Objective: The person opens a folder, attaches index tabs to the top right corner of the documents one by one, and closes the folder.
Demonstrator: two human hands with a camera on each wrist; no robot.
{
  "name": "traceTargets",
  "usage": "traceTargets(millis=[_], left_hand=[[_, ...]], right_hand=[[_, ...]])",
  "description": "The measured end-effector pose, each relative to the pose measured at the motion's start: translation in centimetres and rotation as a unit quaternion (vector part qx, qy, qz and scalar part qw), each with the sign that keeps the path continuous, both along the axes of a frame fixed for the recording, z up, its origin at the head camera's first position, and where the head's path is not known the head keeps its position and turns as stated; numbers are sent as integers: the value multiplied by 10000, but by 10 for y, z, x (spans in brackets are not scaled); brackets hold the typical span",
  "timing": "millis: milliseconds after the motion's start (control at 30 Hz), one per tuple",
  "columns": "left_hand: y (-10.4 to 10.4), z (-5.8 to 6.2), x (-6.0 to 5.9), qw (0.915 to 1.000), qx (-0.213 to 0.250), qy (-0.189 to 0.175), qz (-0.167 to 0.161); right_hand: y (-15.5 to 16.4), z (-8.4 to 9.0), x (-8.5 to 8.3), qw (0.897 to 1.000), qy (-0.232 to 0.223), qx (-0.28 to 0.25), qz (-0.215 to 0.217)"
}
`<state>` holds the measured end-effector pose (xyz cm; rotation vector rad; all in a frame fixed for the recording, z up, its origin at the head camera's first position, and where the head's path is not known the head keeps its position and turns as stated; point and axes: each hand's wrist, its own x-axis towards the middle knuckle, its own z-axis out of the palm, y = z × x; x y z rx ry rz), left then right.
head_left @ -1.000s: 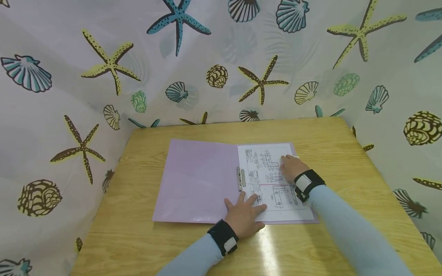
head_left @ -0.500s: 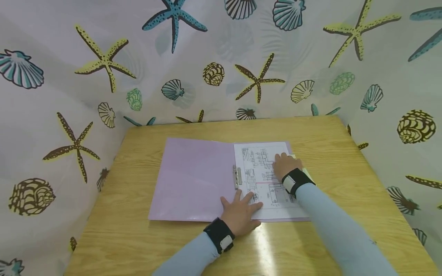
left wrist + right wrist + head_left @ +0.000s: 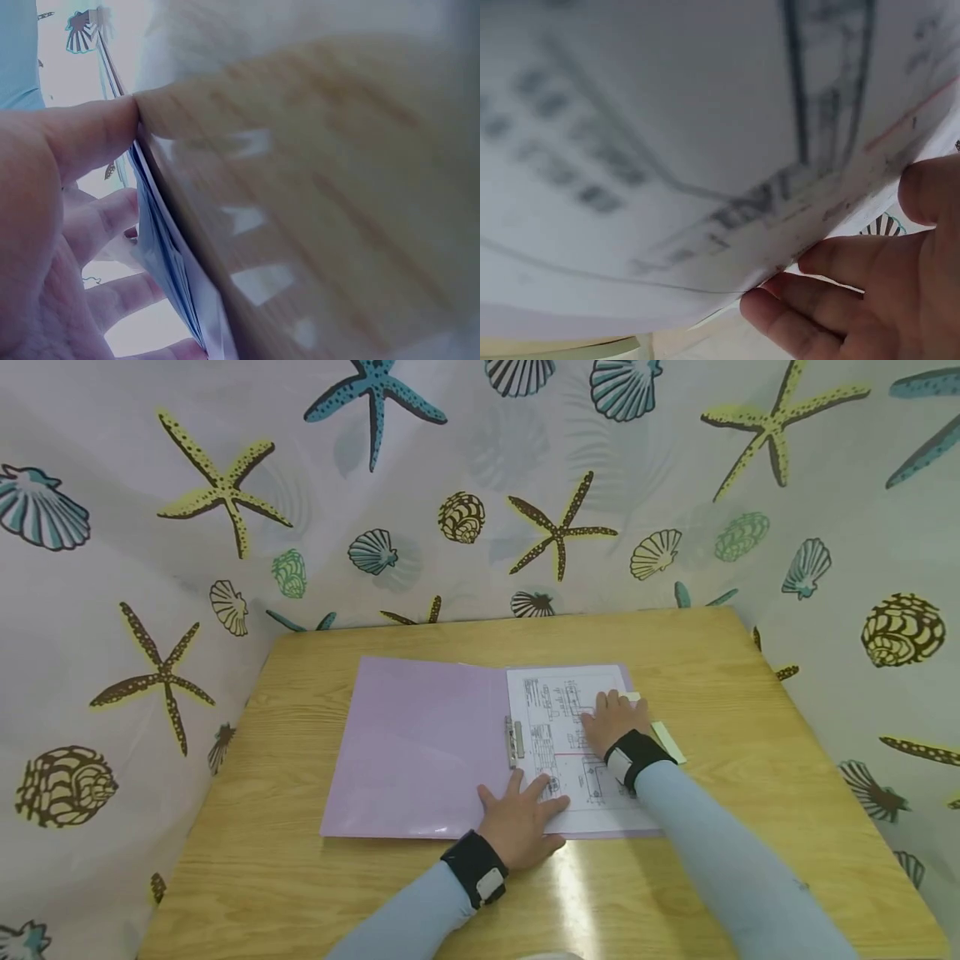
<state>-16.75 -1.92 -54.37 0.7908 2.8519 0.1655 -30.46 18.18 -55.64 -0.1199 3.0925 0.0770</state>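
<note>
Paperwork is seen already laid in the open folder (image 3: pixel 420 752) on the bench (image 3: pixel 750 710), the sheet (image 3: pixel 562 735) held flat by the spread left hand (image 3: pixel 521 822) and right hand (image 3: pixel 611 722), the cover not yet closed.

The left hand (image 3: pixel 520 820) lies flat, fingers spread, near the front edge of the surface. The right hand (image 3: pixel 613 720) rests palm down farther back, fingers seemingly straight. Both forearms, in pale blue sleeves with black wristbands, reach forward.
</note>
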Motion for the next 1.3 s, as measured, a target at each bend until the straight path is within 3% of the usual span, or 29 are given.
traceTargets(millis=[300, 800, 1133, 1300], left_hand=[[0, 0, -1, 10000, -20, -33, 16], [-1, 9, -3, 10000, -59, 43, 20], [-1, 3, -3, 9998, -99, 146, -46], [0, 0, 0, 9996, -210, 165, -79]], right_hand=[[2, -8, -8, 9996, -161, -195, 89], [-6, 15, -7, 9984, -447, -336, -55], [-10, 25, 0, 9952, -736, -598, -258], [-1, 28, 9, 9917, -943, -873, -61]])
